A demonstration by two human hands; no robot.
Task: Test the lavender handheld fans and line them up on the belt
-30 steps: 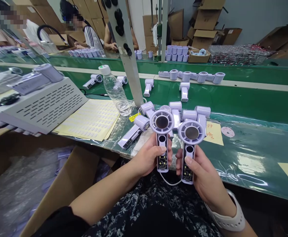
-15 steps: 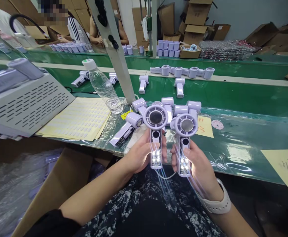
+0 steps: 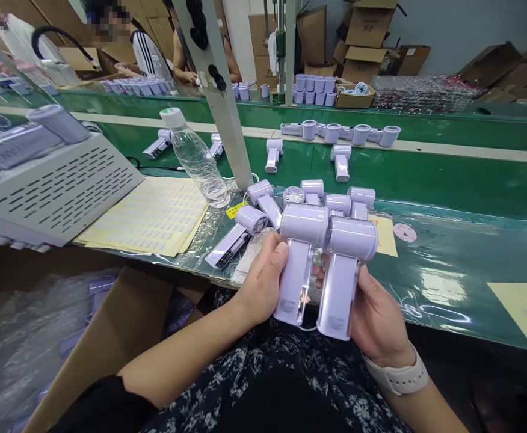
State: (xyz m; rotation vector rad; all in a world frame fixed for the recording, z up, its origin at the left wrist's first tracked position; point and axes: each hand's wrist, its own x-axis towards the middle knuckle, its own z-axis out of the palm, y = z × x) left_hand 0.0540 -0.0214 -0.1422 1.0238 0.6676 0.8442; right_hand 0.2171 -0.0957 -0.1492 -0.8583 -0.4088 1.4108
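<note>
My left hand (image 3: 260, 282) grips the handle of a lilac handheld fan (image 3: 298, 264), and my right hand (image 3: 378, 313) grips a second lilac fan (image 3: 345, 273). Both fans stand upright side by side over my lap, turned side-on, so their barrel heads show their smooth sides. A thin white cable (image 3: 307, 328) hangs below the two handles. Just behind them, several more lilac fans (image 3: 308, 195) lie in a cluster on the plastic-covered table edge.
A water bottle (image 3: 195, 157) and yellow label sheets (image 3: 153, 213) lie to the left, beside a grey vented metal box (image 3: 56, 180). More fans (image 3: 340, 133) lie on the green conveyor. An open cardboard box (image 3: 110, 337) sits lower left. Other people work across the belt.
Both fans were facing me with their round grilles and lit LEDs half a second ago; now they are turned side-on and the lights no longer show.
</note>
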